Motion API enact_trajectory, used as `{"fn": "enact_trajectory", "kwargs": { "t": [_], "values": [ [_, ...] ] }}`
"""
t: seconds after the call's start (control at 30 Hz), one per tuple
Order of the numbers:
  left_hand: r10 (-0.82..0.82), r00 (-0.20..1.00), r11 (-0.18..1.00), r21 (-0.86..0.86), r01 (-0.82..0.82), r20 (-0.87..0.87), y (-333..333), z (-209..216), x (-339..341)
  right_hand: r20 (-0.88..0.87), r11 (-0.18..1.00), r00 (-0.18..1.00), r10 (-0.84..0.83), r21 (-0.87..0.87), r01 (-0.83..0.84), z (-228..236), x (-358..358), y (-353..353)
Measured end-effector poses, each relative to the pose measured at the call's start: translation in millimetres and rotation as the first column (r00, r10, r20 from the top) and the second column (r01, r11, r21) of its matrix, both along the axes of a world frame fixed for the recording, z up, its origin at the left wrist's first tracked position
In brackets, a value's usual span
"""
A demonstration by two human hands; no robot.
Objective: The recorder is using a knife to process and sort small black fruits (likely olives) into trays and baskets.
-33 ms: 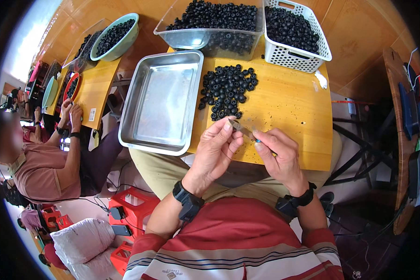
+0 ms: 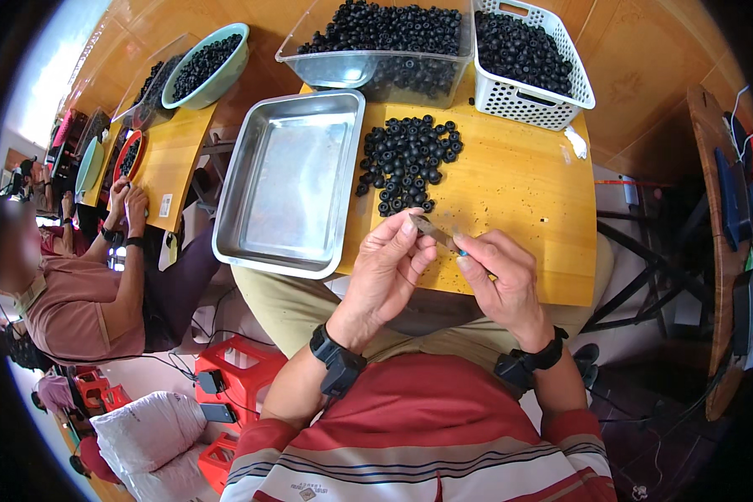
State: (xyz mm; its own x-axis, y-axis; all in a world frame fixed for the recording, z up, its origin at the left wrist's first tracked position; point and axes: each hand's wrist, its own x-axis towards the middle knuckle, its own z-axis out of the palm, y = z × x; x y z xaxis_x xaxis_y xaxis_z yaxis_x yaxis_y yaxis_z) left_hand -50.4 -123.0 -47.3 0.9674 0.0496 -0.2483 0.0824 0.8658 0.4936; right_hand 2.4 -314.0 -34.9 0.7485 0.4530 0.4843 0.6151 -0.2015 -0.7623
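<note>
Over the near edge of the yellow table, my left hand (image 2: 385, 266) is closed in a pinch at the blade tip; whatever sits between its fingertips is hidden. My right hand (image 2: 504, 272) is shut on a small knife (image 2: 435, 232) with a dull brownish blade and a bit of blue at the handle. The blade points left and reaches my left thumb and fingertip. Just beyond my left hand lies a loose pile of small round black parts with holes (image 2: 406, 159), resembling rings or hollow beads.
Left of the pile stands a metal tray (image 2: 289, 180), with nothing in it. Behind are a clear bin (image 2: 464, 75) and a white basket (image 2: 523, 109), both full of black parts. Small dark scraps dot the table (image 2: 519, 201). A co-worker (image 2: 92, 293) sits at the left, near red stools (image 2: 238, 368).
</note>
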Motion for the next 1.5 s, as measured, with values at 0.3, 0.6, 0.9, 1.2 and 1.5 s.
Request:
{"fn": "enact_trajectory", "kwargs": {
  "t": [0.3,0.6,0.9,1.2,1.5],
  "values": [
    [-0.007,0.999,1.0,0.011,0.006,0.036,2.3,-6.6,-2.5,0.065,0.999,0.998,0.001,-0.044,0.002,-3.0,-0.5,-1.0],
    [-0.001,1.0,1.0,-0.007,0.001,0.023,3.0,-10.2,-5.6,0.141,0.999,0.99,0.018,-0.05,-0.011,-8.0,2.1,-1.7],
    [-0.006,1.0,1.0,0.003,0.006,0.025,2.6,-9.9,-8.8,0.147,0.998,0.989,0.013,-0.067,-0.003,-7.3,0.1,-3.0],
    [-0.069,0.993,0.995,0.085,0.061,0.1,3.3,12.6,-15.8,-0.097,0.988,0.985,-0.146,0.04,0.15,-8.2,13.0,-16.5],
    [-0.141,0.989,0.987,0.08,0.137,0.05,-8.7,0.7,-15.6,-0.494,0.977,0.859,0.138,0.212,-0.035,3.1,-10.1,3.7]
  ]
}}
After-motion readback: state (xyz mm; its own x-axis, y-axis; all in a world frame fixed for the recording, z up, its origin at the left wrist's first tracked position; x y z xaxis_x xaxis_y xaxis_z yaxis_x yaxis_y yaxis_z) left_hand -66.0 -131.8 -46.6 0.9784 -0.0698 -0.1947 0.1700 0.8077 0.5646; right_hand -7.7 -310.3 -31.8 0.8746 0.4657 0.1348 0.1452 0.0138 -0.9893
